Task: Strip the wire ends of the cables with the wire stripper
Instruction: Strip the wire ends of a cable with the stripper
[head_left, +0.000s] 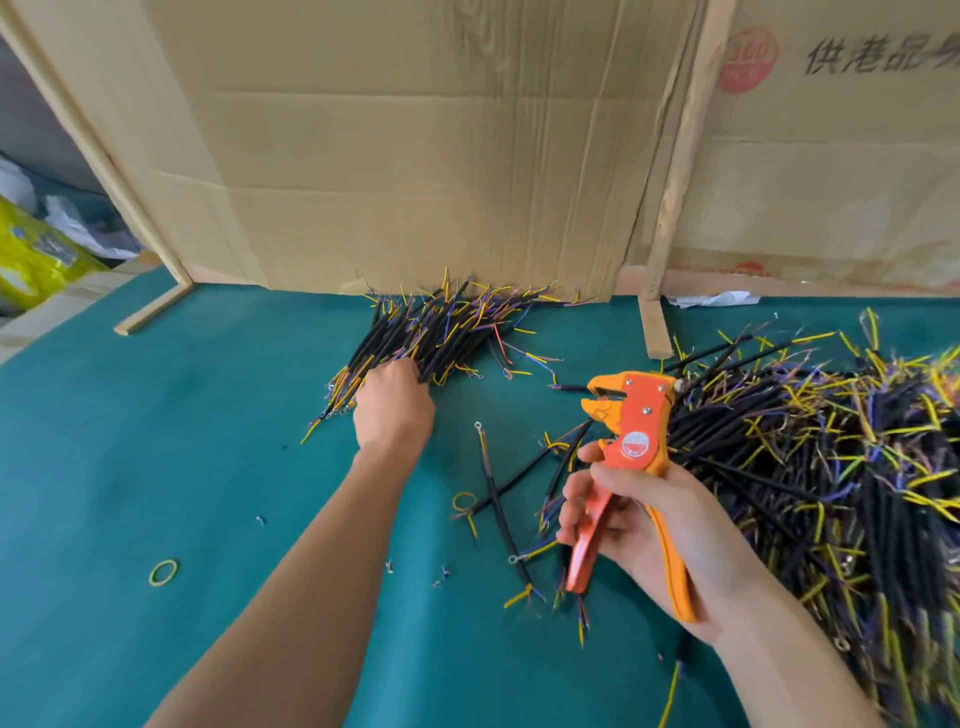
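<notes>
The right hand (639, 525) held its grip closed round the two handles of the orange wire stripper (631, 431), whose beak stood parted and empty, pointing away from the person; the left hand (395, 405) reached forward of the stripper, its fingers curled into the near end of the smaller cable pile (441, 327), though which cable they held could not be told; that pile lay beyond and to the left of the stripper, against the cardboard wall (415, 156); the far larger cable heap (831, 467) spread just right of the stripper, touching it from behind in this view; a few loose cables (498, 499) lay just left of the stripper on the green surface (156, 441), with a yellow rubber band (163, 573) well to the left.

To do the step well, it seemed wise to draw out one cable only, free of its neighbours, and feed a single coloured wire end squarely into the beak before squeezing; tangled ends could drag others along.

Open room lay left of the stripper, across bare green cloth; the cardboard wall and a wooden strip (655, 325) closed the far side, and the heap crowded the right.
</notes>
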